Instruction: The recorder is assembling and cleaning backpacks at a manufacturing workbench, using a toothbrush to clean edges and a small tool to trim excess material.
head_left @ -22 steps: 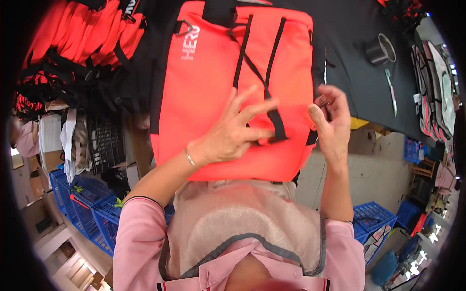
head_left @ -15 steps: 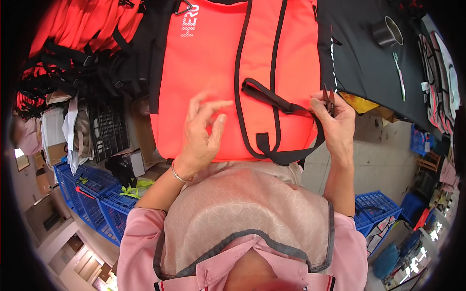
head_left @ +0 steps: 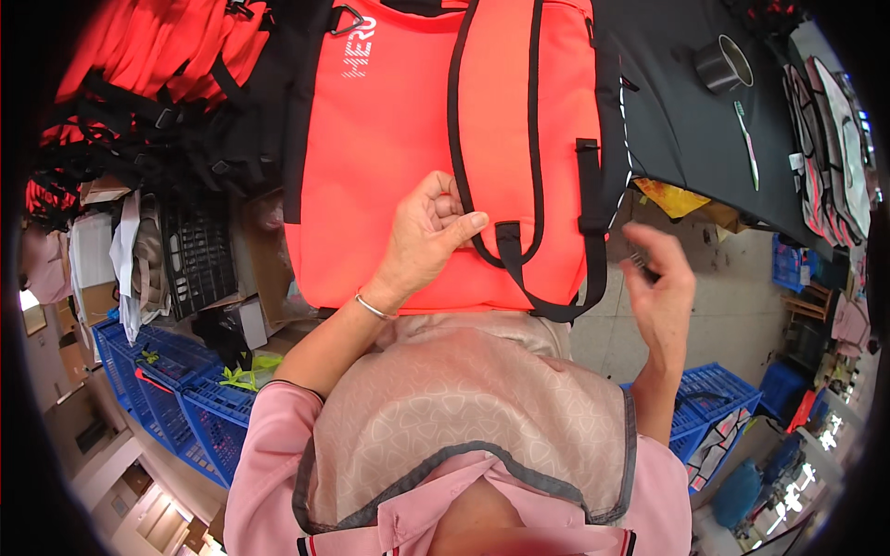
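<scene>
A bright coral-red bag (head_left: 371, 157) with black trim lies in front of me, its lower end against my lap. Down its face runs a padded shoulder strap (head_left: 496, 102) edged in black. A black webbing strap (head_left: 556, 306) loops from the pad's lower end to the bag's right side, through a black buckle (head_left: 591, 225). Over the bag, my left hand (head_left: 426, 232) has loosely curled fingers, its thumb apart and across the pad's edge; I see nothing held. Off the bag's right edge, my right hand (head_left: 660, 287) is closed around dark thread snips (head_left: 642, 264), mostly hidden by the blurred fingers.
Red bags with black straps (head_left: 167, 56) are piled at the far left. A black-covered table (head_left: 667, 120) carries a metal cup (head_left: 723, 65) and a toothbrush (head_left: 746, 146). Blue crates (head_left: 218, 426) stand at my left, another blue crate (head_left: 709, 398) at my right.
My right hand has moved down and right, away from the webbing, which now lies along the bag's side. My left hand has shifted right to the pad's edge, fingers curling.
</scene>
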Demonstrator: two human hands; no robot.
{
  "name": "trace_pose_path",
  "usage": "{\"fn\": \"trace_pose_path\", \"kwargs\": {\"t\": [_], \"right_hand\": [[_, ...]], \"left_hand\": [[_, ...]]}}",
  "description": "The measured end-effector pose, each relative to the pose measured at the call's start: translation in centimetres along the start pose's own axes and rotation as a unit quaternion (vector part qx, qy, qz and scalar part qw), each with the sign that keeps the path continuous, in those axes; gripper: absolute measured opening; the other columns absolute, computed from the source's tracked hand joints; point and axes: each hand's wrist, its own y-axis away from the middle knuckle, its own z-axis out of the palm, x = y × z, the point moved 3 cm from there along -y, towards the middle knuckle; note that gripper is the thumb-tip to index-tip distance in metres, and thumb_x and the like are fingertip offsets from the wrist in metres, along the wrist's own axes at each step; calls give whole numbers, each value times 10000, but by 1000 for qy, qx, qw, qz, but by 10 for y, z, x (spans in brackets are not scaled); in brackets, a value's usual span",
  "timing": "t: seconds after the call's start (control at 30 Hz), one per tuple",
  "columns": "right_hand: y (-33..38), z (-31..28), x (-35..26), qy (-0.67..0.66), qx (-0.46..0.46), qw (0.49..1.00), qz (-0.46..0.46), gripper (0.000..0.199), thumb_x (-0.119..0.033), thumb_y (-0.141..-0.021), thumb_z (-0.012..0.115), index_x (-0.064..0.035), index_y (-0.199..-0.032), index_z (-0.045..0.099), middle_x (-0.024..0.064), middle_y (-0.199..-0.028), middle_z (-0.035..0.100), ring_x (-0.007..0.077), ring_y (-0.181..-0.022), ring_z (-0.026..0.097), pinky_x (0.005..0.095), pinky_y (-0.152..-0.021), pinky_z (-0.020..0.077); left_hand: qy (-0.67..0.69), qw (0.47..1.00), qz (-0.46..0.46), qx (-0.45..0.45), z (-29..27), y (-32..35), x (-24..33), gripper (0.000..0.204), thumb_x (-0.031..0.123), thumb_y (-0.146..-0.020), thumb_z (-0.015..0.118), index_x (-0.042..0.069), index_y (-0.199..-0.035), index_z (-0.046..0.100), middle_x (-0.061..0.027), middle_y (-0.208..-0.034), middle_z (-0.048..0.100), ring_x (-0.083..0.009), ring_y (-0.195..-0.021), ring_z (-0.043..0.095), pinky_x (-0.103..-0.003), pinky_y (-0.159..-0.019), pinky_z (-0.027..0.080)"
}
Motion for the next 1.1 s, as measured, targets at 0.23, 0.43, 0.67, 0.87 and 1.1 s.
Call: {"fn": "trace_pose_path", "kwargs": {"t": [0.23,0.43,0.67,0.87,1.1], "right_hand": [[-23,51,-51,-227,-86,967,82,303,-47,-836,743,32,-1110,641,79,-890,703,78,-749,632,221,-656,501],[-45,86,-47,-367,-114,921,62,137,-25,-854,732,14,-935,628,-58,-748,555,6,-680,478,183,-607,417],[-66,90,-40,-443,-148,870,160,213,-183,-864,753,-82,-761,595,-85,-607,454,8,-479,345,204,-423,258],[-59,100,-38,-512,-193,818,179,224,-129,-878,735,-132,-756,547,-94,-629,448,-6,-462,298,188,-407,227],[-50,98,-42,-488,-193,834,174,175,-134,-891,721,-120,-795,575,-89,-668,473,-7,-477,319,181,-411,237]], "left_hand": [[63,996,-59,1,13,1,7,303,63,-886,699,29,-1098,484,-71,-978,667,-100,-864,650,-251,-748,563],[30,998,-5,-50,17,8,0,526,12,-823,751,-1,-1291,511,-71,-1092,668,-138,-984,649,-298,-881,552],[1,998,42,-41,18,9,3,399,-69,-823,698,-28,-1208,599,-77,-1166,663,-140,-1031,636,-303,-923,538],[-202,960,194,-6,6,5,1,316,-101,-815,663,-8,-1118,661,-68,-1081,694,-143,-974,661,-293,-877,544],[-371,857,357,30,3,5,6,317,-88,-788,679,18,-1087,669,-54,-974,699,-156,-865,674,-304,-737,558]]}}
